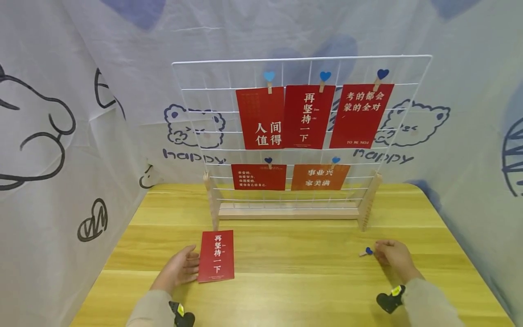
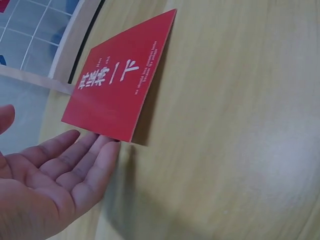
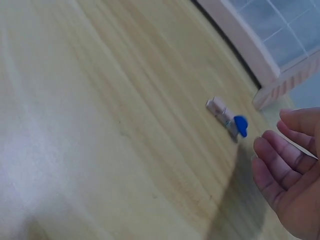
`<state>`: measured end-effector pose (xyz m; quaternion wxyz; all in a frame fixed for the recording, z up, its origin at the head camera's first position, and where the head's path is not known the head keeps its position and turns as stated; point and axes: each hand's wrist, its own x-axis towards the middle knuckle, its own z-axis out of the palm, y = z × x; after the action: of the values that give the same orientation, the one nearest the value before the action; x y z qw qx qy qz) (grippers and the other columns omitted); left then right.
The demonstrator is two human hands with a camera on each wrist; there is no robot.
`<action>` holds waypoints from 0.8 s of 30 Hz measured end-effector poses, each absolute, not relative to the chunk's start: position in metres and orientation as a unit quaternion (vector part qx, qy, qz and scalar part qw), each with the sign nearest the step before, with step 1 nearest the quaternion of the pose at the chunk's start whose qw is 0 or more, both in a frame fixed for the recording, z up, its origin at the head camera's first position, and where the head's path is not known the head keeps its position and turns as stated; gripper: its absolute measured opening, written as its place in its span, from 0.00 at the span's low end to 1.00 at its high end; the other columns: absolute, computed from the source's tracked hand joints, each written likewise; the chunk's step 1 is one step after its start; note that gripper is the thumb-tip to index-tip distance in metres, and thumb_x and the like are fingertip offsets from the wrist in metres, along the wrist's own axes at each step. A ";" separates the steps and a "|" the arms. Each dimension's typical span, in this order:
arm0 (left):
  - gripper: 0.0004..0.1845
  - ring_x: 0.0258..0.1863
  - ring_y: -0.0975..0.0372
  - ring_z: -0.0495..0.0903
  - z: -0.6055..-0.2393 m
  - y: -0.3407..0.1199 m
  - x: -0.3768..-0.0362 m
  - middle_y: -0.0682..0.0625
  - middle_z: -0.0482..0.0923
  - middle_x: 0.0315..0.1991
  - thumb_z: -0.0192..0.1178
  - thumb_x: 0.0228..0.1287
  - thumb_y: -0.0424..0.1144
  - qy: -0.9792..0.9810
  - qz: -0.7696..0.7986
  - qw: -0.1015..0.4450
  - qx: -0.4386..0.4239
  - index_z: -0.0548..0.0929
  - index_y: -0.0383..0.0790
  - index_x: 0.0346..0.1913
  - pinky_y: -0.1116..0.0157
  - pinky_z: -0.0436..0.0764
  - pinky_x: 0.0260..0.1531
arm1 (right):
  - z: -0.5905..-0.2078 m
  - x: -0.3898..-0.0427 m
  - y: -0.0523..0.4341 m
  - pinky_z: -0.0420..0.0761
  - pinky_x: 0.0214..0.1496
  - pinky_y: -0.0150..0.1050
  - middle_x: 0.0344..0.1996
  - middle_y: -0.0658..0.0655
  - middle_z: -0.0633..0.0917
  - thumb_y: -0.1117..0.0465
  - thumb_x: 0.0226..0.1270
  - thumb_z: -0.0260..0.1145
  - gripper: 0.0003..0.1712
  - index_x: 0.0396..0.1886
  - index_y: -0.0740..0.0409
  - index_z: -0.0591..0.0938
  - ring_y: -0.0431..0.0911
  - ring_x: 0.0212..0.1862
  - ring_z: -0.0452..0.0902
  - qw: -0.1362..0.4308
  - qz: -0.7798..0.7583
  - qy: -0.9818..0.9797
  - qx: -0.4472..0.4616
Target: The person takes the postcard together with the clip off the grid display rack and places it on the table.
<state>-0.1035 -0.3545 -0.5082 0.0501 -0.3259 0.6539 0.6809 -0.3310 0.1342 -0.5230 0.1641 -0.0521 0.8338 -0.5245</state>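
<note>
The left hand (image 1: 180, 270) lies palm-up and relaxed on the worktop (image 1: 294, 272), fingers straight, their tips at the left edge of the red card (image 1: 216, 255), which looks slightly lifted there in the left wrist view. The card's long axis runs from the near edge toward the grid stand (image 1: 300, 136), just short of its left wooden foot. Over toward the right edge, the right hand (image 1: 392, 256) hovers loosely curled, holding nothing. The small clip with the blue heart (image 1: 366, 251) lies just left of its fingertips, not touching, long axis across the worktop, heart end nearer the hand.
</note>
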 end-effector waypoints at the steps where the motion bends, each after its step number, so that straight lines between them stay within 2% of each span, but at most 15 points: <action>1: 0.39 0.40 0.51 0.72 -0.507 -0.355 -0.104 0.29 0.64 0.51 0.39 0.61 0.57 0.657 0.679 0.053 -0.324 0.55 0.20 0.57 0.57 0.74 0.37 | -0.520 -0.332 0.134 0.76 0.36 0.35 0.36 0.65 0.78 0.62 0.63 0.50 0.23 0.49 0.80 0.66 0.42 0.34 0.75 0.157 -0.517 0.839 -0.058; 5: 0.39 0.42 0.48 0.71 -0.501 -0.355 -0.105 0.28 0.63 0.51 0.39 0.61 0.57 0.671 0.665 0.061 -0.321 0.55 0.20 0.57 0.56 0.74 0.37 | -0.508 -0.332 0.127 0.75 0.41 0.39 0.44 0.70 0.73 0.59 0.64 0.50 0.25 0.51 0.78 0.65 0.50 0.41 0.74 0.153 -0.511 0.842 -0.074; 8: 0.38 0.44 0.46 0.70 -0.498 -0.356 -0.106 0.28 0.61 0.53 0.38 0.61 0.56 0.675 0.661 0.061 -0.321 0.56 0.21 0.57 0.56 0.74 0.38 | -0.531 -0.356 0.128 0.75 0.42 0.41 0.47 0.69 0.73 0.51 0.63 0.52 0.29 0.53 0.72 0.66 0.52 0.43 0.74 0.139 -0.514 0.843 -0.077; 12: 0.38 0.44 0.48 0.71 -0.501 -0.365 -0.108 0.30 0.63 0.53 0.40 0.61 0.58 0.670 0.683 0.059 -0.285 0.56 0.23 0.58 0.58 0.74 0.37 | -0.579 -0.400 0.131 0.76 0.39 0.39 0.45 0.63 0.75 0.43 0.57 0.56 0.33 0.52 0.65 0.69 0.46 0.40 0.75 0.112 -0.537 0.831 -0.094; 14: 0.39 0.46 0.47 0.70 -0.500 -0.367 -0.110 0.30 0.62 0.54 0.40 0.60 0.58 0.667 0.695 0.053 -0.265 0.55 0.23 0.58 0.57 0.73 0.39 | -0.576 -0.404 0.126 0.76 0.39 0.37 0.45 0.60 0.75 0.43 0.55 0.58 0.33 0.52 0.64 0.69 0.43 0.40 0.75 0.119 -0.556 0.817 -0.102; 16: 0.39 0.48 0.45 0.68 -0.497 -0.368 -0.112 0.30 0.61 0.54 0.40 0.61 0.58 0.666 0.700 0.043 -0.254 0.54 0.23 0.59 0.56 0.72 0.42 | -0.556 -0.396 0.118 0.76 0.39 0.38 0.45 0.61 0.75 0.47 0.56 0.59 0.32 0.53 0.65 0.69 0.44 0.40 0.75 0.135 -0.574 0.798 -0.122; 21: 0.36 0.54 0.42 0.61 -0.474 -0.359 -0.119 0.29 0.55 0.58 0.37 0.63 0.55 0.661 0.703 0.016 -0.263 0.52 0.25 0.61 0.53 0.68 0.48 | -0.475 -0.350 0.090 0.74 0.44 0.41 0.49 0.72 0.69 0.53 0.61 0.55 0.32 0.54 0.75 0.63 0.54 0.45 0.72 0.151 -0.572 0.787 -0.173; 24: 0.34 0.55 0.42 0.59 -0.463 -0.356 -0.124 0.30 0.54 0.58 0.36 0.65 0.53 0.652 0.712 0.006 -0.259 0.52 0.26 0.61 0.52 0.66 0.50 | -0.444 -0.334 0.076 0.73 0.46 0.41 0.50 0.73 0.68 0.54 0.62 0.54 0.31 0.55 0.75 0.62 0.57 0.47 0.71 0.149 -0.562 0.794 -0.177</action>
<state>-0.1239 -0.3562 -0.4629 0.0064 -0.2591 0.6524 0.7122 -0.3338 0.0756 -0.4441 0.1488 -0.1768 0.7939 -0.5625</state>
